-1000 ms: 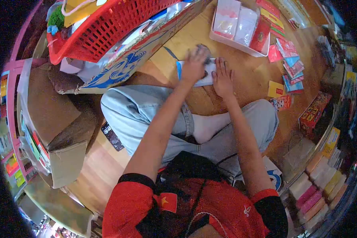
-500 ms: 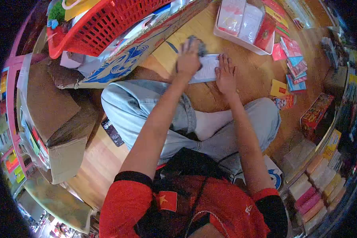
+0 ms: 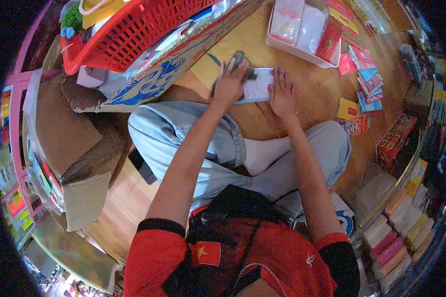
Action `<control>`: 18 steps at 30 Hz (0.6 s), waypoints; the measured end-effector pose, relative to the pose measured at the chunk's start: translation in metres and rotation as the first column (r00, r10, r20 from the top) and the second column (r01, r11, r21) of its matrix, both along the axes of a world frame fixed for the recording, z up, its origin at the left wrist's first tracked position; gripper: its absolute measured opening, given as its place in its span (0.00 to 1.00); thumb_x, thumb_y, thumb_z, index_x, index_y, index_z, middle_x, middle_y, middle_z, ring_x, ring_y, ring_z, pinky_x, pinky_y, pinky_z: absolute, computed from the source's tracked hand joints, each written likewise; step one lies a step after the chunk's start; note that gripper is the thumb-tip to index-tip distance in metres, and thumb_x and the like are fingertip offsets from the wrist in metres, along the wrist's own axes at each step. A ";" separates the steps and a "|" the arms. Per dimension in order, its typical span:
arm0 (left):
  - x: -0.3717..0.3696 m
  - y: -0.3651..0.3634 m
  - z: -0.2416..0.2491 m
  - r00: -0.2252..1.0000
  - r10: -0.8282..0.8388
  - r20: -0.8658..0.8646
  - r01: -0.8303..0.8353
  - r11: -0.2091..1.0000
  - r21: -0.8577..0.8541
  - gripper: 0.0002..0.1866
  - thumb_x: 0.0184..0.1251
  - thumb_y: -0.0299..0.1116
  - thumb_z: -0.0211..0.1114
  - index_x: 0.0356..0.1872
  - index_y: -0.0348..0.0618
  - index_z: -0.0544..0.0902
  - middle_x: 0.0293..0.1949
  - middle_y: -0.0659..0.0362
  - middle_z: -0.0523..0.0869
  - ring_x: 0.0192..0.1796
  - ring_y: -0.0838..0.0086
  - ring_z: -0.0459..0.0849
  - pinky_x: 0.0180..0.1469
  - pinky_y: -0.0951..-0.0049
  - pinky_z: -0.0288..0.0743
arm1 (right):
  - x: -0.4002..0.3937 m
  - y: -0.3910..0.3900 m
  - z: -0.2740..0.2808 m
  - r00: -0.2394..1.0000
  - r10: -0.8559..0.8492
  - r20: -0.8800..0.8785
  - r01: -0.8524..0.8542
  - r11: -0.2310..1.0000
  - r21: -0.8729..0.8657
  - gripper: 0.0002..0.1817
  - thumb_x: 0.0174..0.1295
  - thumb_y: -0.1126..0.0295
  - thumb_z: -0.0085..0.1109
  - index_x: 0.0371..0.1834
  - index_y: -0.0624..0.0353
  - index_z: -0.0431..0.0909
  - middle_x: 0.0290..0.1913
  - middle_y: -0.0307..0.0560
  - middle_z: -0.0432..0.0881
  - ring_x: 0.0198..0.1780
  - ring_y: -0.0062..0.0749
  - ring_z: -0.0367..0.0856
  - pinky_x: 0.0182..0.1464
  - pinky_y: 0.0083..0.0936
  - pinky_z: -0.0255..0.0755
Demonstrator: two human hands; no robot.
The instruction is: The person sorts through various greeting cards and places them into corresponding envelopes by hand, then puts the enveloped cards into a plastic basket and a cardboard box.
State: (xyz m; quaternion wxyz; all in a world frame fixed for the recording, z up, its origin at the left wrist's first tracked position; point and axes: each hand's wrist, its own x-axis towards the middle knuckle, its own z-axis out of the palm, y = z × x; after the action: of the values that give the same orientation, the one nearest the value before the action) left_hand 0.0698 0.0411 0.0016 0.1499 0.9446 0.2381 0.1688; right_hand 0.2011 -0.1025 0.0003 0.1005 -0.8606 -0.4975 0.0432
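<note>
Head view: the left hand [image 3: 230, 81], lifted half a second ago, has come back down with the grey cloth [image 3: 241, 63] onto the left end of the white packet [image 3: 259, 85]; its fingers curl around the cloth; the right hand [image 3: 282, 94] lies flat, fingers spread, pinning the packet's right end to the wooden floor [image 3: 312, 91], near the white tray [image 3: 302, 47].

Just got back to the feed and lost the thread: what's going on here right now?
A person sits cross-legged on a wooden floor. Their left hand presses a crumpled grey cloth against a flat white packet with a blue edge, while the right hand lies flat on the packet's other end. A white tray of wrapped packets sits just beyond.
</note>
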 end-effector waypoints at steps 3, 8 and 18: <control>-0.017 -0.031 0.005 0.933 -0.329 -0.149 0.316 0.943 -0.103 0.31 0.57 0.36 0.56 0.64 0.52 0.62 0.66 0.62 0.63 0.70 0.66 0.55 0.69 0.51 0.45 | -0.002 0.000 -0.005 1.000 -0.001 0.003 0.001 1.000 0.004 0.30 0.66 0.58 0.34 0.71 0.50 0.43 0.72 0.44 0.45 0.72 0.44 0.45 0.67 0.57 0.40; 0.024 0.014 0.003 0.820 -0.540 -0.188 0.529 0.841 -0.113 0.30 0.61 0.39 0.54 0.66 0.55 0.59 0.67 0.64 0.62 0.70 0.69 0.55 0.70 0.55 0.43 | 0.001 -0.003 -0.005 1.000 -0.005 -0.028 0.004 0.998 -0.059 0.31 0.66 0.57 0.35 0.71 0.51 0.43 0.73 0.45 0.44 0.72 0.46 0.44 0.67 0.57 0.39; -0.025 0.044 0.003 0.716 -0.655 -0.242 0.656 0.749 -0.087 0.30 0.65 0.46 0.49 0.68 0.55 0.55 0.68 0.67 0.58 0.71 0.68 0.51 0.71 0.53 0.38 | 0.002 -0.002 0.007 0.989 -0.008 -0.149 -0.001 0.998 -0.060 0.31 0.67 0.57 0.32 0.71 0.51 0.41 0.73 0.46 0.41 0.71 0.50 0.43 0.67 0.59 0.38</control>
State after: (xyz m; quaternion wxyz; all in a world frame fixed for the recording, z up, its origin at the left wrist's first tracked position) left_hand 0.0452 0.0850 0.0049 0.1656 0.9815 -0.0948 -0.0186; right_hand 0.2030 -0.1044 0.0072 0.1119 -0.8583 -0.4857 0.1223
